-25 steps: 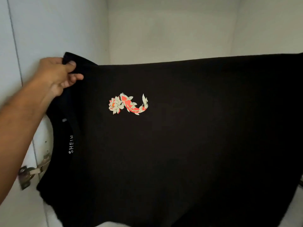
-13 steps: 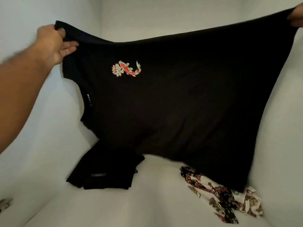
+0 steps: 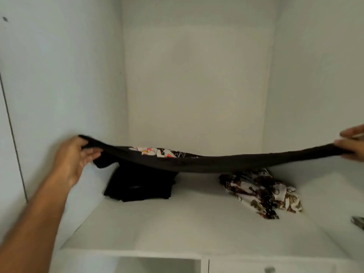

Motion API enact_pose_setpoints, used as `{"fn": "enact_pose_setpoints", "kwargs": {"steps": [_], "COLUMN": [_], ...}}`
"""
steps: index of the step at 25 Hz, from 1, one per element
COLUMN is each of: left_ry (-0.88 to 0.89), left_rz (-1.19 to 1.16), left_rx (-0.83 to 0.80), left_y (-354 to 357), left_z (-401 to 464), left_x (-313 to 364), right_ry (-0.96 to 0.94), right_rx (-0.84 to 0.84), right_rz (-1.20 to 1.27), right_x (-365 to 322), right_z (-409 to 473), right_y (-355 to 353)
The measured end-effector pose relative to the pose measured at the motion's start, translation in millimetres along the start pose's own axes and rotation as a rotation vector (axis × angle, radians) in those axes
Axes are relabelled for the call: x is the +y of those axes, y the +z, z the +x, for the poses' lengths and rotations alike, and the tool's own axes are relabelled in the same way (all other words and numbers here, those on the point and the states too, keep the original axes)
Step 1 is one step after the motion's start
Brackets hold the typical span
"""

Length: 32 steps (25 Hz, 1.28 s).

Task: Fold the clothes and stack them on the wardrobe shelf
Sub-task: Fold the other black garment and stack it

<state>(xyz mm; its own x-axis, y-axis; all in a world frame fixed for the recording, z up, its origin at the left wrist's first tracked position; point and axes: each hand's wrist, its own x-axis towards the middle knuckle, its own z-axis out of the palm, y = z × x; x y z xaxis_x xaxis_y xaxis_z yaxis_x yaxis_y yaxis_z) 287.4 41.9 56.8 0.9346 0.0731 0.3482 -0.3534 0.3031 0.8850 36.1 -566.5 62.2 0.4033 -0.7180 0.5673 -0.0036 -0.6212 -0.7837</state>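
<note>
A black T-shirt (image 3: 216,164) with a red and white fish print is stretched nearly flat and edge-on above the white wardrobe shelf (image 3: 177,229). My left hand (image 3: 74,156) pinches its left end near the left wall. My right hand (image 3: 352,144) grips its right end at the frame's right edge. Under the shirt, a folded black garment (image 3: 137,186) lies at the back left of the shelf. A crumpled patterned white, brown and black garment (image 3: 262,194) lies at the back right.
White wardrobe walls close in on the left, back and right. A metal hinge (image 3: 358,222) shows at the right edge. Below the shelf's front edge there is a drawer front with a small knob (image 3: 269,269).
Both hands have lowered the black T-shirt from hanging upright to a near-horizontal spread just above the shelf. The clothes on the shelf have come into full view.
</note>
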Motion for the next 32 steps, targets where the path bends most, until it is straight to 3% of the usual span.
{"fn": "enact_pose_setpoints", "kwargs": {"steps": [2,3,8,10,12,14,16,20,27,29,32], "left_ry": [-0.055,-0.091,-0.228,-0.138,0.077,0.306,0.411,0.236,-0.134,-0.17,-0.075], "left_rz": [0.091,0.153,0.479,0.705,0.973,1.054,1.047,0.96,1.188,1.01,0.455], "left_rx": [-0.003,0.0,-0.051,-0.082,-0.073,-0.029,-0.096,-0.332,-0.407,-0.406,-0.285], "left_y": [-29.5,-43.9,-95.7,-104.3,-102.3,-86.6,-54.6,26.1,91.0,88.5,65.0], "left_z": [-29.3,-42.1,-87.7,-106.0,-129.6,-158.3,-187.3,-208.3,-176.9,-176.4,-189.4], "left_x": [-47.0,-67.3,-126.6,-132.0,-133.1,-136.5,-142.6,-164.7,-172.3,-168.4,-158.5], "right_ry": [0.071,0.15,0.171,0.196,0.266,0.376,0.524,0.751,0.705,0.667,0.646], "right_rx": [-0.2,-0.115,-0.249,-0.331,-0.369,-0.385,-0.369,-0.337,-0.313,-0.291,-0.227], "right_rz": [-0.183,-0.327,-0.663,-0.772,-0.831,-0.725,-0.478,-0.062,-0.139,-0.084,0.199], "right_x": [45.6,54.7,74.3,79.7,79.7,79.5,79.6,79.9,80.6,70.2,50.6], "right_z": [-73.9,-78.9,-176.8,-197.6,-205.8,-212.4,-217.1,-215.1,-208.1,-203.6,-198.3], "right_y": [-1.3,-25.1,-16.9,-17.1,-21.3,-20.4,-18.5,-15.2,-12.5,-15.8,-31.6]}}
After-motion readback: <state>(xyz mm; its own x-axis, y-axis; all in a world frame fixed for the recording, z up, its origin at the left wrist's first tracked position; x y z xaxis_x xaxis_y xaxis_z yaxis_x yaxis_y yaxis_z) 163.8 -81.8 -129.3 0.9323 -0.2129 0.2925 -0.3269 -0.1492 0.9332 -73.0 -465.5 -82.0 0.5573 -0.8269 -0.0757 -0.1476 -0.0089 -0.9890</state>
